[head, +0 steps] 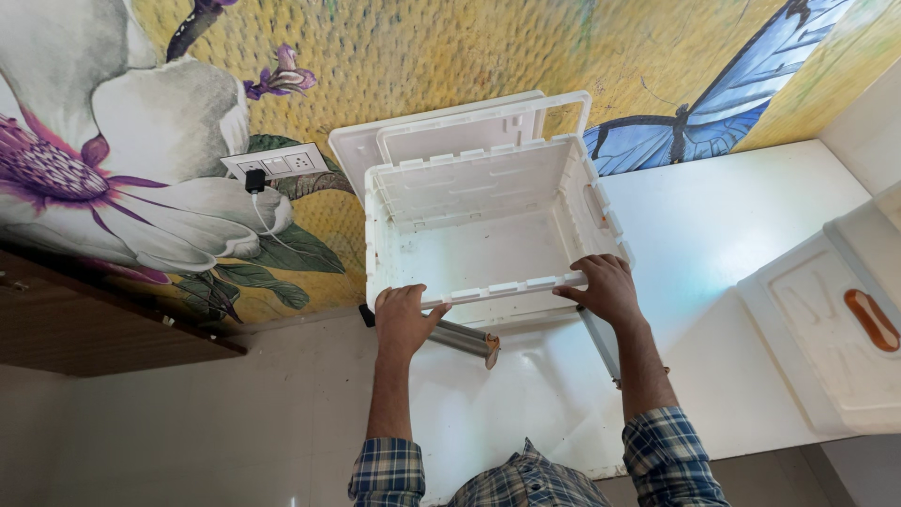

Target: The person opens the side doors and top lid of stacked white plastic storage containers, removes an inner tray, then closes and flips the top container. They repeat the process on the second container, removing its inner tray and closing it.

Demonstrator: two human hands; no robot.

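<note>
Both hands grip the near rim of a white plastic crate (488, 225) that sits open side up on a white desk (751, 244), pushed close to a wall painted with a large flower (84, 178) and a blue butterfly (723, 103). The left hand (404, 319) is clenched over the near left corner, fingers hooked over the edge; the right hand (605, 286) is closed on the near right corner, fingers curled inside the rim. A flat white panel (450, 127) stands behind the crate, leaning toward the wall, and the far wall of the crate rises against it. A metal tube (465, 340) lies under the near edge, one end showing between the arms. A socket plate (275, 164) on the wall has a black plug in it, with a white cable (267, 221) trailing down. At far right lies a white lid (826, 329) with an orange handle. To handle the crate well from this hold, I judge the grip should stay even at both corners so the thin rim does not twist, the pull should be level rather than from one side, and the tube beneath should be watched, since it may roll or snag the base. Whether the crate rests fully on the desk or partly on the tube cannot be told.
</note>
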